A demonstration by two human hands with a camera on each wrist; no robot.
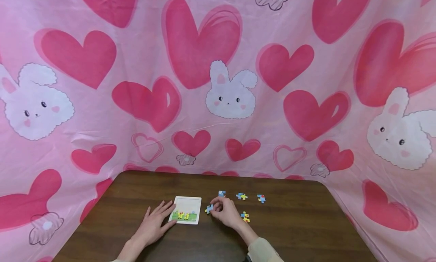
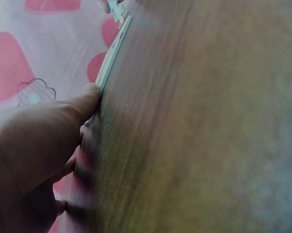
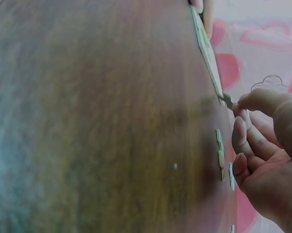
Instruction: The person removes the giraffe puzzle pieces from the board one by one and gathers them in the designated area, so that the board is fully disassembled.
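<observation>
A white-framed puzzle board [image 1: 188, 221] lies on the table, with green and yellow pieces fitted along its lower part and bare backing above. My left hand [image 1: 154, 225] rests at the board's left edge, fingers spread, its thumb touching the lower left corner. Just right of the board, my right hand [image 1: 226, 212] pinches a blue puzzle piece [image 1: 209, 208] between thumb and fingers. In the right wrist view, that puzzle piece [image 3: 227, 100] is seen edge-on at the fingertips, above the table. The left wrist view shows the left thumb [image 2: 91, 92] on the board's edge [image 2: 109, 60].
Several loose puzzle pieces lie right of the board: a blue one [image 1: 221, 193] behind the right hand, a yellow-blue one [image 1: 242, 196], a blue one with red [image 1: 261, 198], and another [image 1: 245, 217] beside the right wrist. Pink heart-print cloth [image 1: 231, 129] hangs around the brown table [image 1: 289, 224].
</observation>
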